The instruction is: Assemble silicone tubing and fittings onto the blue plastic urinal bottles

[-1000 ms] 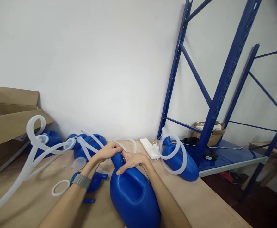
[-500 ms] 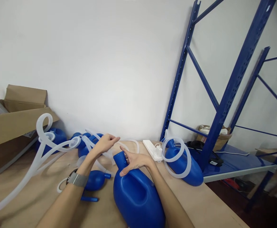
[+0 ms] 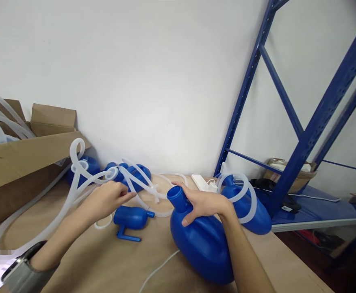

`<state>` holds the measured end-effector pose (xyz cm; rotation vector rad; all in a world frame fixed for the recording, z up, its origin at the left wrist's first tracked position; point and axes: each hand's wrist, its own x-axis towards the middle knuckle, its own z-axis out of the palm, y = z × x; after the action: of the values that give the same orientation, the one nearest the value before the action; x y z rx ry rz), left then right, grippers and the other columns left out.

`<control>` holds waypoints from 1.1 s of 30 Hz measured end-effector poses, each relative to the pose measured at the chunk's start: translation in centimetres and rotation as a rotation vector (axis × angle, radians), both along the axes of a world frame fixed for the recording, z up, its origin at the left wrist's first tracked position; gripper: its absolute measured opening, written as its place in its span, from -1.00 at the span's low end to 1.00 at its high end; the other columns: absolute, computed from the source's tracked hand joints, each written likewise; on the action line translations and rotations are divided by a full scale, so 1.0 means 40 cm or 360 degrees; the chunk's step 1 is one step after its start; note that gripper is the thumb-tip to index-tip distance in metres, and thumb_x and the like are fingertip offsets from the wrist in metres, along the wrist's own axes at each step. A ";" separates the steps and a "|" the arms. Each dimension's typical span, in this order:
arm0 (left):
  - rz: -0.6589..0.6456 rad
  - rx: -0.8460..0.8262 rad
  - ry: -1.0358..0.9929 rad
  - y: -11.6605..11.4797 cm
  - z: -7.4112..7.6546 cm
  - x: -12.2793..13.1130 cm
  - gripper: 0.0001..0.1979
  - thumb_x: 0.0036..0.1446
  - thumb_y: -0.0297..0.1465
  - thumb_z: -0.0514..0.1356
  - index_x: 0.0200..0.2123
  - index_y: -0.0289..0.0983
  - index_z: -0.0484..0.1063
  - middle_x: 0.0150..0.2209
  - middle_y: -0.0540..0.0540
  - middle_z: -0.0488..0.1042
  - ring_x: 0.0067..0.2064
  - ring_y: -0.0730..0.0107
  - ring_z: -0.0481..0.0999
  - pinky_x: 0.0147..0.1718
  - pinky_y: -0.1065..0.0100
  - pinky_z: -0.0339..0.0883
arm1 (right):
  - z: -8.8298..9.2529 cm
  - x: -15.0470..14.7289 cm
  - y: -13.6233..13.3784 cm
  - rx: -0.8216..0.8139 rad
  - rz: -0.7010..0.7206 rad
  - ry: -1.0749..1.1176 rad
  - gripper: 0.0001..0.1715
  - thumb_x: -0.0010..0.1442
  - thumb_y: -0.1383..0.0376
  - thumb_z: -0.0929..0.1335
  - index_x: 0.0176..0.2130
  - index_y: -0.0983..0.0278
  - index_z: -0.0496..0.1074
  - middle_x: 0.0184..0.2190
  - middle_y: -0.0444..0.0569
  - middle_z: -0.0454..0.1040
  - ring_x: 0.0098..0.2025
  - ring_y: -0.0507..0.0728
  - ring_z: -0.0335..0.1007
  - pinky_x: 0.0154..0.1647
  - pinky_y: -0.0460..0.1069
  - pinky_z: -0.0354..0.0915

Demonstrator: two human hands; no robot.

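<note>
My right hand [image 3: 202, 203] is closed around the neck of a large blue plastic jug [image 3: 200, 244] that lies tilted on the wooden table [image 3: 105, 260]; the jug's round open mouth [image 3: 174, 192] shows just left of my fingers. My left hand [image 3: 105, 199] hovers to the left, apart from the jug. Its fingers are curled together in a pinch beside a tangle of translucent tubes [image 3: 83, 179]. What they hold, if anything, is hidden. A small blue bulb-shaped part [image 3: 132, 217] and a white ring [image 3: 103, 223] lie just below that hand.
More blue jugs [image 3: 135, 173] lie against the wall. Another jug with a looped tube [image 3: 251, 213] and a white power strip [image 3: 204, 182] sit to the right. An open cardboard box [image 3: 22, 158] stands left, a blue metal rack [image 3: 302, 138] right. A thin white cord [image 3: 156, 270] crosses the near table.
My left hand has let go of the jug's neck and moved left toward the tubes. My right hand still grips the neck, and the view has swung left.
</note>
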<state>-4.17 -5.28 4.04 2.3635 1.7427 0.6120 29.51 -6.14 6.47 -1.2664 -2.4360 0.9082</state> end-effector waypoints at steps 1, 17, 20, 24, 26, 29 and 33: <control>0.0127 0.0022 0.0058 0.002 -0.041 -0.028 -0.48 0.12 0.06 0.06 -0.69 -0.16 0.12 -0.62 -0.08 0.26 -0.55 0.25 0.25 -0.48 0.26 -0.08 | -0.002 0.002 -0.002 0.0025 -0.0025 -0.0051 0.43 -0.25 0.14 0.68 0.46 0.19 0.13 0.30 0.11 0.38 0.33 0.42 0.30 0.35 0.15 0.21; 0.0342 0.0060 -0.0912 0.015 -0.284 -0.076 -0.44 0.25 0.17 -0.04 -0.50 -0.17 0.25 -0.50 -0.01 0.38 -0.35 0.19 0.43 -0.34 0.28 0.28 | 0.014 0.110 0.043 -0.0216 -0.0273 -0.0464 -0.30 -0.01 -0.05 0.55 0.02 0.27 0.60 -0.03 0.09 0.63 -0.01 0.33 0.55 0.03 0.04 0.39; 0.0312 0.0000 -0.1022 0.017 -0.299 -0.069 -0.40 0.20 0.25 -0.01 -0.50 -0.17 0.20 -0.52 0.05 0.27 -0.40 0.25 0.36 -0.38 0.31 0.25 | 0.028 0.069 0.016 -0.0042 -0.0319 -0.0380 -0.10 0.00 -0.04 0.56 0.24 0.23 0.45 0.13 0.12 0.56 0.12 0.36 0.50 0.15 0.10 0.37; 0.0229 -0.0038 -0.1045 0.031 -0.325 -0.082 -0.40 0.19 0.26 0.02 -0.47 -0.17 0.24 -0.51 0.05 0.29 -0.41 0.27 0.35 -0.38 0.30 0.26 | -0.028 -0.109 -0.036 0.0378 -0.0230 -0.0033 -0.31 0.19 -0.06 0.48 0.22 0.11 0.45 0.20 0.07 0.51 0.22 0.40 0.42 0.27 0.22 0.27; 0.0226 -0.0028 -0.1045 0.031 -0.330 -0.084 -0.40 0.20 0.24 0.02 -0.46 -0.17 0.30 -0.50 0.01 0.35 -0.40 0.23 0.38 -0.38 0.29 0.27 | -0.104 -0.212 -0.054 0.0333 -0.0206 -0.0024 -0.39 0.23 -0.11 0.45 0.17 0.08 0.47 0.04 0.06 0.59 0.08 0.42 0.52 0.14 0.26 0.35; 0.0270 -0.0015 -0.1018 0.016 -0.321 -0.071 -0.41 0.18 0.23 0.03 -0.40 -0.18 0.40 -0.44 -0.05 0.50 -0.34 0.12 0.49 -0.32 0.25 0.32 | -0.238 -0.316 -0.061 0.0459 -0.0340 -0.0058 -0.25 0.19 -0.05 0.50 0.24 0.21 0.40 0.19 0.25 0.47 0.24 0.55 0.35 0.17 0.38 0.30; 0.0339 -0.0030 -0.1019 -0.010 -0.290 -0.042 -0.42 0.13 0.24 0.07 -0.33 -0.17 0.44 -0.35 -0.07 0.59 -0.26 0.03 0.56 -0.23 0.20 0.36 | -0.343 -0.330 -0.043 0.0546 -0.0470 0.0162 -0.23 0.16 0.06 0.55 0.26 0.22 0.39 0.16 0.21 0.48 0.23 0.49 0.34 0.27 0.38 0.22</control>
<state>-5.87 -5.66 -7.56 1.6918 1.6699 1.2098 16.30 -7.86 -7.23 -1.3612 -2.1327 0.4414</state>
